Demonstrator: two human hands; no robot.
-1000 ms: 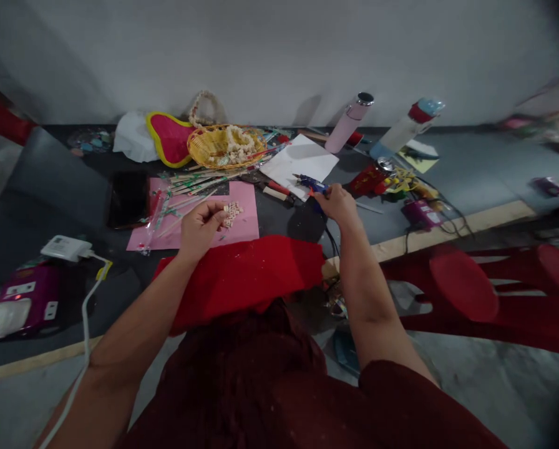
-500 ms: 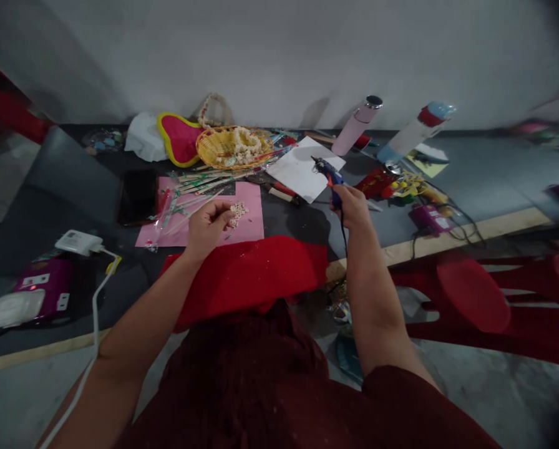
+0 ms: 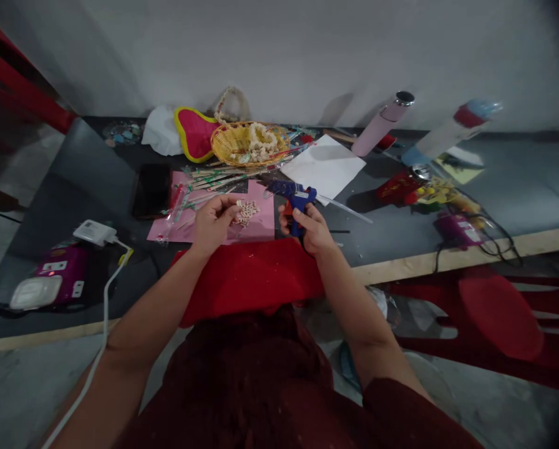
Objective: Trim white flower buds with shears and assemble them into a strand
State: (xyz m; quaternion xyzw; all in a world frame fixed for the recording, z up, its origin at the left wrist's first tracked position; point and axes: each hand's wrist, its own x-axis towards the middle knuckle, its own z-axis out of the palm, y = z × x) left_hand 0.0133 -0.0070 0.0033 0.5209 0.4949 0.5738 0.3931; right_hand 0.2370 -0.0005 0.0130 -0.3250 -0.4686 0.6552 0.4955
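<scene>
My left hand [image 3: 214, 221] is closed in a pinch at the left edge of a cluster of small cream bead-like pieces [image 3: 248, 213]. The cluster shows over the pink paper [image 3: 265, 221]; whether it rests there I cannot tell. In my right hand [image 3: 313, 229] is a blue hot glue gun [image 3: 302, 198], fingers wrapped round its handle near the orange trigger. Its nozzle points left, above the cluster's right side, and a clear glue stick [image 3: 347, 208] sticks out of its back. A red cloth [image 3: 256, 274] covers my lap below both hands.
Behind the hands stands a yellow wicker basket [image 3: 223, 146] with a cream beaded piece inside. Thin sticks [image 3: 214, 179], a phone [image 3: 152, 190] and white paper [image 3: 326, 168] lie around. A pink flask [image 3: 382, 125], a red can [image 3: 398, 187] and a purple power block [image 3: 457, 229] are rightward.
The glue gun in my right hand has come left and nearer, from over the white paper to beside the cluster, and now points left. My left hand stays pinched there. The view has shifted slightly.
</scene>
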